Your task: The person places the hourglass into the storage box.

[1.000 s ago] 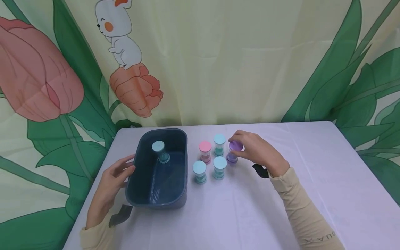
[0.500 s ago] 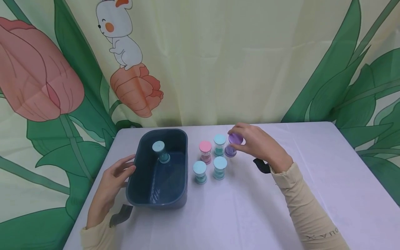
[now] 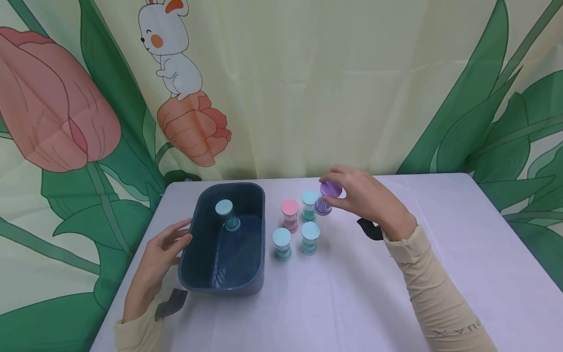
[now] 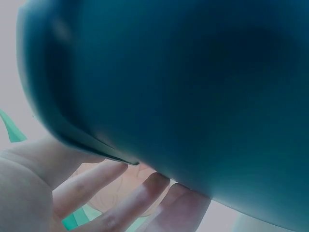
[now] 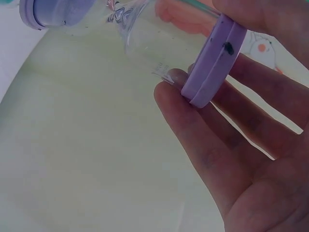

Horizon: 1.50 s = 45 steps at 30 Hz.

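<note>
My right hand (image 3: 367, 200) pinches a sand timer with purple caps (image 3: 331, 189) by its upper end. In the right wrist view the clear narrow-waisted glass of this purple sand timer (image 5: 161, 41) shows, with fingers and thumb about one cap. It leans slightly and appears raised off the tablecloth. My left hand (image 3: 159, 256) lies against the outer left side of a dark blue bin (image 3: 259, 264), fingertips touching its wall below the rim in the left wrist view. Inside the bin a light blue sand timer (image 3: 225, 209) stands.
Right of the bin, on the white-covered table (image 3: 352, 303), stand a pink sand timer (image 3: 290, 209) and several light blue sand timers (image 3: 310, 232). A printed curtain (image 3: 308, 98) hangs behind the table's back edge.
My right hand has moved up and away toward the table's back edge, carrying the purple sand timer. The left hand and the bin stay put.
</note>
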Motion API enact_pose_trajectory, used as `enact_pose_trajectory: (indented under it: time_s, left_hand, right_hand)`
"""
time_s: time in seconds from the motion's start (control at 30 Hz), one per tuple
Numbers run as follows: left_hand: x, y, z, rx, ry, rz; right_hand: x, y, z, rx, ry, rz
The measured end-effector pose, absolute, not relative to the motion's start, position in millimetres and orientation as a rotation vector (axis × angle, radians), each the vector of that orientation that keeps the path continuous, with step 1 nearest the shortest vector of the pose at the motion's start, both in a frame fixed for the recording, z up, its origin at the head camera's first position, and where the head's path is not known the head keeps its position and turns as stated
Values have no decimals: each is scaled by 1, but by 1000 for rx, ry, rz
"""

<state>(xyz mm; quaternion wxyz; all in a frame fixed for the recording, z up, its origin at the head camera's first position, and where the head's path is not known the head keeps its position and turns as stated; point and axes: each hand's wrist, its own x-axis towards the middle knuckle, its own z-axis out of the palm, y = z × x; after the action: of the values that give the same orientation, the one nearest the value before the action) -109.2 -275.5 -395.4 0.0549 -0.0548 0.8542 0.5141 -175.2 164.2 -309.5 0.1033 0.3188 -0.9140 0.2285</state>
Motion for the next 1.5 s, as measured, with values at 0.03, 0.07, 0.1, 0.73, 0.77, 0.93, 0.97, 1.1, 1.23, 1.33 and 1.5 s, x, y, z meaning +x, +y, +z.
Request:
enact_pose_trajectory:
  time_s: [0.03, 0.07, 0.1, 0.73, 0.77, 0.93, 0.97, 1.1, 1.23, 1.33, 1.5]
  left_hand:
    - [-109, -275, -395, -166, 2596, 1560]
    - [-109, -275, -395, -163, 2599, 1560]
    - [-110, -275, -394, -163, 2601, 1561]
    - [-111, -274, -399, -179, 2575, 1570]
    - [-111, -273, -399, -180, 2579, 1566]
    - [-109, -273, -395, -190, 2594, 1566]
    - [-109, -273, -394, -192, 2595, 1568]
    - [-109, -273, -393, -192, 2597, 1567]
    - [-109, -274, -393, -182, 2595, 1564]
    - [-109, -275, -393, -179, 2595, 1570]
    - [-110, -276, -395, -173, 2584, 1574]
  right_hand:
    - [-175, 164, -308, 939, -2697, 673]
    - [-176, 164, -306, 941, -2698, 673]
    - [-176, 164, -305, 944, -2697, 673]
    - [-182, 138, -277, 1074, -2611, 627]
    - [-182, 136, -276, 1082, -2602, 627]
    - [-185, 126, -273, 1104, -2577, 640]
    - [-186, 124, -272, 1111, -2570, 644]
    - [-190, 115, -272, 1152, -2529, 655]
    - [-193, 108, -273, 1192, -2481, 665]
    - [-194, 103, -274, 1205, -2461, 680]
    - [-197, 94, -275, 1211, -2465, 678]
